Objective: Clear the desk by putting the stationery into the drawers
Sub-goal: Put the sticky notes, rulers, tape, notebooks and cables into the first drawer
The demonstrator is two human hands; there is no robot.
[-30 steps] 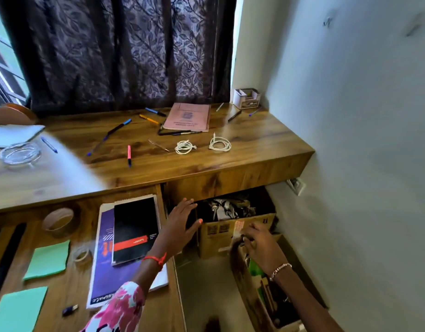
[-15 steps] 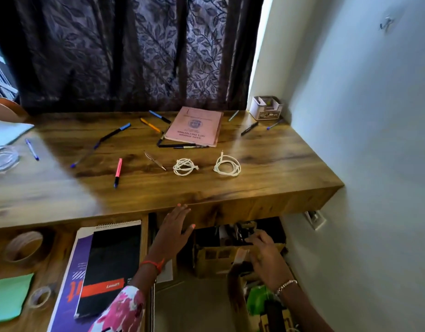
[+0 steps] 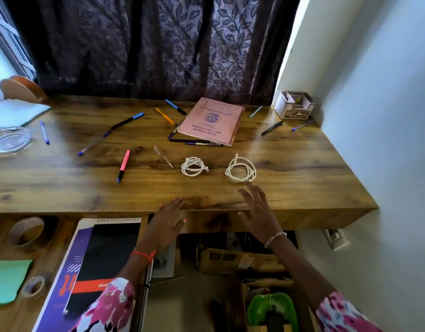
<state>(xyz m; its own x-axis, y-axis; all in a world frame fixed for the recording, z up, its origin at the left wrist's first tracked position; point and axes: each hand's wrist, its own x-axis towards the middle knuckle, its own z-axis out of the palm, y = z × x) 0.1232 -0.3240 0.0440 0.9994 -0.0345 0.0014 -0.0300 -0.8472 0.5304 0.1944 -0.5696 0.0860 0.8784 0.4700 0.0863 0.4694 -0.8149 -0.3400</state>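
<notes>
At the lower left of the frame the drawer [image 3: 51, 248] is seen pulled open, with a spiral notebook [image 3: 103, 264], tape rolls [image 3: 27, 232] and green sticky notes [image 3: 8, 281] already laid in it, presumably so that more can be dropped in beside them. Its near end is cut off by the frame edge. At lower centre and right, cardboard boxes [image 3: 230, 259] and a green object [image 3: 271, 307] are made out under the table [image 3: 302, 183], but their contents are too dark and blurred to be told. Just above, the left hand [image 3: 167, 224] is laid at the table's front edge with straight fingers [image 3: 174, 204] and nothing is held; whether it presses or only touches cannot be told. The right hand [image 3: 259, 212] is held over that edge, fingers spread and empty, just short of a white cable coil [image 3: 241, 170], which is judged to be the thing reached for. A second coil [image 3: 194, 166] lies just left of it. Further up, a pink highlighter [image 3: 123, 165] and loose pens [image 3: 127, 121] are scattered around a pink booklet [image 3: 212, 121], under which parts of some pens are hidden. In the upper right corner a white organiser [image 3: 294, 107] is set against the wall.
</notes>
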